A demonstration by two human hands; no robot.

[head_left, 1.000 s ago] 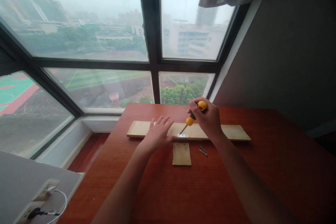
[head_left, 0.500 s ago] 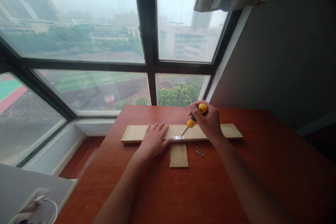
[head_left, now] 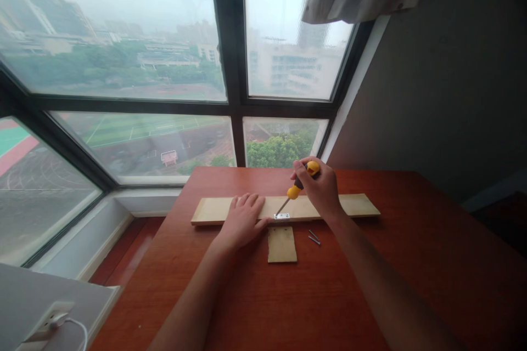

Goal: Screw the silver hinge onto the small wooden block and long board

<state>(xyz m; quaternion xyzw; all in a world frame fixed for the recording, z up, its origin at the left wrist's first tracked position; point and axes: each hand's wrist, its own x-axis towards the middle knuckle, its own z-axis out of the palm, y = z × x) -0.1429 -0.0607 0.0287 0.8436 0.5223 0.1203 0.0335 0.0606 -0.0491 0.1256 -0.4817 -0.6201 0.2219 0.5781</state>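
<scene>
My right hand (head_left: 320,185) is closed around the yellow and black handle of a screwdriver (head_left: 293,192). Its shaft slants down to the left, with the tip at the left end of a small metal hinge or bracket (head_left: 282,216). That metal piece lies on the near edge of a long pale wooden board (head_left: 358,205). My left hand (head_left: 245,218) rests flat on the board, fingers spread, its thumb close to the metal piece. Just in front lies a small, roughly square wooden piece (head_left: 282,245) with two dark marks or holes near its far edge.
Two screws (head_left: 314,237) lie on the reddish-brown table (head_left: 263,301), right of the small wooden piece. Beyond the table stand dark-framed windows (head_left: 236,104). A wall socket (head_left: 51,321) with a white plug is at lower left.
The screwdriver tip has shifted left, from the right part of the metal piece to its left end, and my right hand moved left with it. My left hand stays on the board.
</scene>
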